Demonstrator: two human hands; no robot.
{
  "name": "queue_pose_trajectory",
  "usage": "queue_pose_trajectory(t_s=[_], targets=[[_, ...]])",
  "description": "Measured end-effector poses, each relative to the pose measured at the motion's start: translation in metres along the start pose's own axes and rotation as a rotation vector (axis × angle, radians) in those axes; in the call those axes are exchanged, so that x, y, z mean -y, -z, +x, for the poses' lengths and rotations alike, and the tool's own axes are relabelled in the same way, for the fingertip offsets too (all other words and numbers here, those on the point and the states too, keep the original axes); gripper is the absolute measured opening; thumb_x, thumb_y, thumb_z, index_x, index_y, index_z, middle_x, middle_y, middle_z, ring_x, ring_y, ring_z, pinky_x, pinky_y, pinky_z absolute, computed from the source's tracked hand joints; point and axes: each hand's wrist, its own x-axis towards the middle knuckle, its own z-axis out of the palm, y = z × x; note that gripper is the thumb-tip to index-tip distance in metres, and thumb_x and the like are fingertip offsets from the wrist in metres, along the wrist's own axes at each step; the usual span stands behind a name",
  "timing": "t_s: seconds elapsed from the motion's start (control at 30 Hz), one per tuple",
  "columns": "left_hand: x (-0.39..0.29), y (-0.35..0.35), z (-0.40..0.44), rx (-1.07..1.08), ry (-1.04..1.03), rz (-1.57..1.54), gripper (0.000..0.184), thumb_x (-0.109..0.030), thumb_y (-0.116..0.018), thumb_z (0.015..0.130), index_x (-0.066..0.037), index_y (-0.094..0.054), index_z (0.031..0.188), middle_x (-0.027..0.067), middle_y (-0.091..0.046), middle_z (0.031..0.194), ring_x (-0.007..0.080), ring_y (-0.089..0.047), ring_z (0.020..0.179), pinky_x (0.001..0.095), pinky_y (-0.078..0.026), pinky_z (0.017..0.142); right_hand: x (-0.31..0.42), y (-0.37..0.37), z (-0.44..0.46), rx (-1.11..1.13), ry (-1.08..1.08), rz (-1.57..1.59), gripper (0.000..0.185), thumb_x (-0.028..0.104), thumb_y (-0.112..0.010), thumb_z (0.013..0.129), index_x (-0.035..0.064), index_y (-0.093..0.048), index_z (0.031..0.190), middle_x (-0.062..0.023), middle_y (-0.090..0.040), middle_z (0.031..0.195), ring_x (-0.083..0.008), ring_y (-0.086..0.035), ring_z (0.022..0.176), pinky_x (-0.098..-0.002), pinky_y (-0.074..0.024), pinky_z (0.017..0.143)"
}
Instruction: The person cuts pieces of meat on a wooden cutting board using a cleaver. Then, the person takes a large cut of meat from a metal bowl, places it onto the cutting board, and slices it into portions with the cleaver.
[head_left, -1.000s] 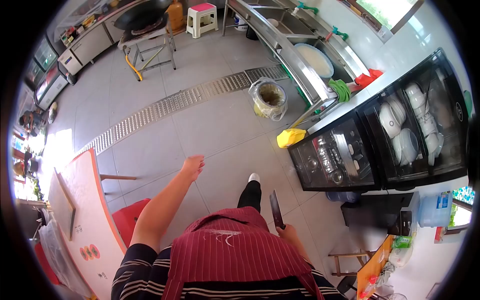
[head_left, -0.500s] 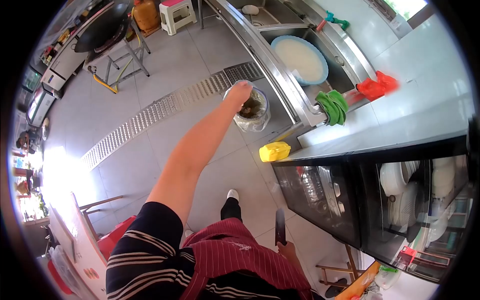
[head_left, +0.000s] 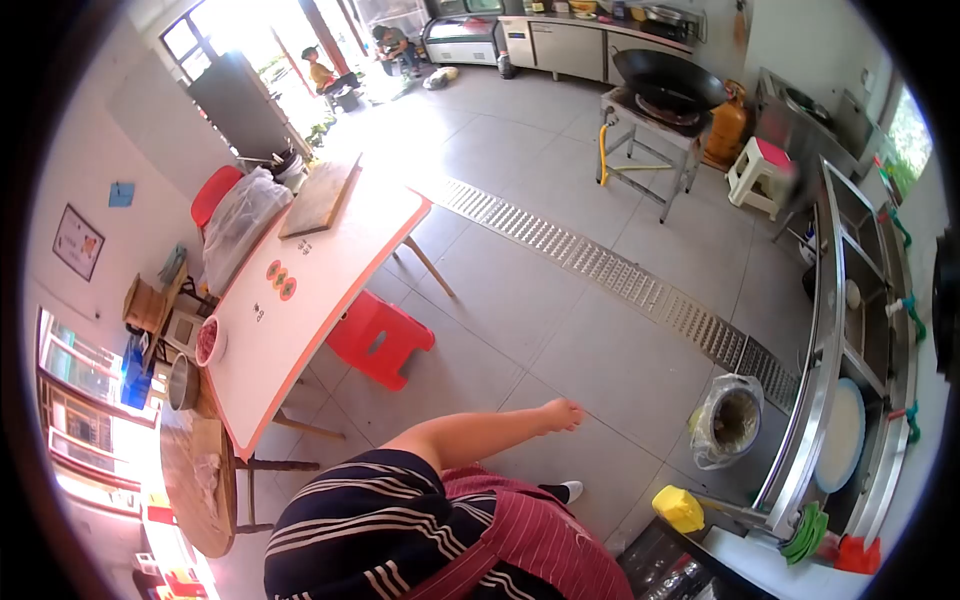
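Above the grey tile floor (head_left: 480, 320), left grip (head_left: 563, 415) hangs free: released, fingers loosely bent, arm out ahead of the maroon pinstriped apron (head_left: 555, 545). Right grip out of frame, can't tell its state.

Nearest to the left grip: red plastic stool (head_left: 385, 340), to its left in view, partly under the edge of the white, red-edged surface (head_left: 330, 290). Waste bin (head_left: 735, 415), lined with a clear bag, dark contents, sits on the floor to the right, well apart from the left grip, between the perforated drain cover (head_left: 600, 260) and a yellow bundle (head_left: 678, 508).

Wooden board (head_left: 325, 195) lies at the far end of the surface; bowl of something red (head_left: 210, 342) at the near-left edge. Right side: steel sink unit (head_left: 825, 310). Farther back: black wok (head_left: 670, 78) on a metal stand (head_left: 650, 125), orange gas cylinder (head_left: 727, 130) just beside.
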Motion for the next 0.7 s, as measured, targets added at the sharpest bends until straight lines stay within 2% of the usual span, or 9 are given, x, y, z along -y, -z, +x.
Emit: queue_pose_trajectory(t_s=[0.03, 0.1, 0.13, 0.23, 0.33, 0.5, 0.57, 0.7], targets=[[0.017, 0.039, -0.022, -0.147, 0.050, 0.036, 0.016, -0.021, -0.051, 0.079, -0.015, -0.060, 0.091, -0.0035, -0.059, 0.081, 0.0108, -0.058, 0.072, 0.0243, -0.037, 0.048, 0.026, 0.004, 0.002, 0.002, 0.053, -0.029, 0.040, 0.032, -0.062, 0.074, -0.0066, -0.054, 0.066, -0.0134, -0.055, 0.055, -0.0227, -0.056, 0.050, -0.0413, -0.0443, 0.052], [0.058, 0.115, -0.070, -0.333, 0.016, -0.201, 0.023, -0.020, -0.051, 0.079, -0.010, -0.059, 0.098, 0.0002, -0.060, 0.084, 0.0121, -0.059, 0.074, 0.0258, -0.042, 0.054, 0.078, 0.005, 0.002, 0.015, 0.155, -0.091, 0.039, 0.031, -0.062, 0.074, -0.0065, -0.054, 0.067, -0.0135, -0.055, 0.055, -0.0229, -0.056, 0.050, -0.0412, -0.0445, 0.052], [0.076, 0.144, -0.093, -0.457, 0.024, -0.246, 0.023, -0.019, -0.052, 0.079, -0.008, -0.058, 0.098, 0.0025, -0.060, 0.084, 0.0135, -0.059, 0.075, 0.0256, -0.044, 0.059, 0.102, 0.003, 0.001, 0.017, 0.205, -0.122, 0.039, 0.031, -0.062, 0.074, -0.0065, -0.054, 0.067, -0.0135, -0.055, 0.055, -0.0231, -0.056, 0.050, -0.0411, -0.0446, 0.052], [0.143, 0.225, -0.168, -0.685, -0.046, -0.437, 0.020, -0.017, -0.052, 0.081, -0.005, -0.057, 0.096, 0.0031, -0.058, 0.082, 0.0143, -0.057, 0.073, 0.0266, -0.046, 0.062, 0.168, -0.014, -0.010, 0.047, 0.340, -0.229, 0.038, 0.031, -0.062, 0.073, -0.0063, -0.054, 0.067, -0.0136, -0.055, 0.055, -0.0235, -0.057, 0.051, -0.0410, -0.0449, 0.053], [0.223, 0.267, -0.244, -0.942, -0.126, -0.701, 0.018, -0.018, -0.053, 0.082, -0.007, -0.057, 0.096, 0.0040, -0.059, 0.081, 0.0125, -0.056, 0.068, 0.0241, -0.043, 0.053, 0.220, -0.038, -0.027, 0.095, 0.465, -0.364, 0.038, 0.030, -0.062, 0.073, -0.0061, -0.054, 0.067, -0.0136, -0.054, 0.055, -0.0238, -0.057, 0.051, -0.0409, -0.0452, 0.053], [0.345, 0.248, -0.342, -1.234, -0.023, -1.089, 0.013, -0.018, -0.053, 0.083, -0.010, -0.057, 0.093, 0.0003, -0.058, 0.076, 0.0095, -0.055, 0.063, 0.0219, -0.040, 0.050, 0.282, -0.080, -0.050, 0.214, 0.646, -0.662, 0.037, 0.030, -0.061, 0.073, -0.0059, -0.054, 0.068, -0.0138, -0.054, 0.055, -0.0245, -0.058, 0.052, -0.0406, -0.0456, 0.053], [0.378, 0.218, -0.367, -1.343, 0.037, -1.260, 0.011, -0.018, -0.053, 0.084, -0.011, -0.057, 0.091, -0.0011, -0.058, 0.073, 0.0085, -0.054, 0.061, 0.0209, -0.039, 0.049, 0.306, -0.096, -0.052, 0.279, 0.733, -0.840, 0.036, 0.029, -0.061, 0.073, -0.0058, -0.054, 0.068, -0.0138, -0.054, 0.055, -0.0248, -0.058, 0.052, -0.0405, -0.0458, 0.053], [0.425, 0.134, -0.397, -1.574, -0.004, -1.578, 0.008, -0.020, -0.053, 0.084, -0.013, -0.057, 0.086, -0.0025, -0.056, 0.068, 0.0075, -0.053, 0.057, 0.0201, -0.039, 0.047, 0.364, -0.141, -0.052, 0.436, 0.935, -1.200, 0.036, 0.029, -0.061, 0.073, -0.0055, -0.054, 0.069, -0.0139, -0.054, 0.055, -0.0253, -0.059, 0.052, -0.0403, -0.0462, 0.053]])
